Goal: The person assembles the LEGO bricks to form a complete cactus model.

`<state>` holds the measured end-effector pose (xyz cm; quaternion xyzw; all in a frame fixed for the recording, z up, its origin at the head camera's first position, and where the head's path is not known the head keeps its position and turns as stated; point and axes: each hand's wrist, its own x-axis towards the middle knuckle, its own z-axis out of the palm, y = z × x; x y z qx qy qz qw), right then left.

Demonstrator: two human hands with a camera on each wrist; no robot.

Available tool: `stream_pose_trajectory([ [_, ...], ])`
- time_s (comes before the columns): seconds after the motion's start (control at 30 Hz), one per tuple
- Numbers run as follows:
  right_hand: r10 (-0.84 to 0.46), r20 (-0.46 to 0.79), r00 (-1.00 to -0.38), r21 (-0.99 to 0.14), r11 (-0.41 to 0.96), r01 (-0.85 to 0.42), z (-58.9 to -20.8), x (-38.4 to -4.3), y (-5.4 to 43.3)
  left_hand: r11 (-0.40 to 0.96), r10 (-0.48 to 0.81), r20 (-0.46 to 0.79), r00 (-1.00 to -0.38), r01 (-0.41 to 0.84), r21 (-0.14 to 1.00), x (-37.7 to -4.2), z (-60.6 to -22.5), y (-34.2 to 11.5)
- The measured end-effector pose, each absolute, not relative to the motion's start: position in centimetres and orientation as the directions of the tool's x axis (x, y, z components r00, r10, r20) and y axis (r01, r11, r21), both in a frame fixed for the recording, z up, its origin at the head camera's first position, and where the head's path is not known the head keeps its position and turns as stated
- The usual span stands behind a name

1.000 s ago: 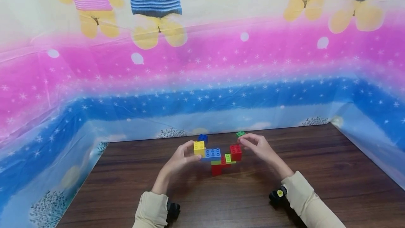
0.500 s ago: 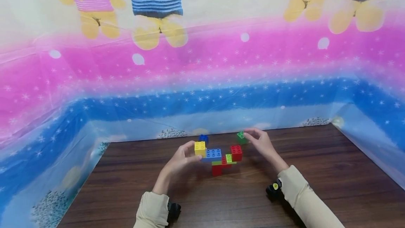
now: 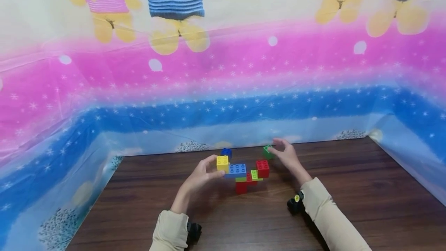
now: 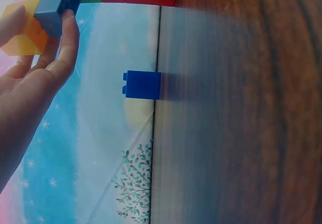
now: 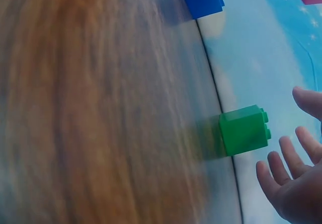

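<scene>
Left hand [image 3: 202,175] pinches the yellow brick [image 3: 222,163] at the left end of the brick assembly [image 3: 244,173], standing on the table [image 3: 348,189]. Right hand [image 3: 287,154], fingers spread and released, hovers just beside the green brick [image 5: 244,130] at the table's far edge.

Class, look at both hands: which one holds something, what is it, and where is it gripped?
The left hand pinches the brick model at its yellow end block. The right hand holds nothing, open beside the green brick.
</scene>
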<state>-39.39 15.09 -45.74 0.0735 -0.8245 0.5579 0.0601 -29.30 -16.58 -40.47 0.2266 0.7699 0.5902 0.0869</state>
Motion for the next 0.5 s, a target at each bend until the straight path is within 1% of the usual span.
stream_pose_trajectory([
  [0.23,-0.062,0.092,-0.994,-0.939,0.327,-0.107,-46.3,-39.9,14.8,0.197,0.449,0.139,-0.882,0.25,0.948,-29.3,-40.4,-16.7],
  [0.5,-0.045,0.077,-0.996,-0.945,0.316,-0.087,-47.4,-40.0,14.5,0.2,0.457,0.141,-0.878,0.256,0.946,-29.4,-40.6,-16.6],
])
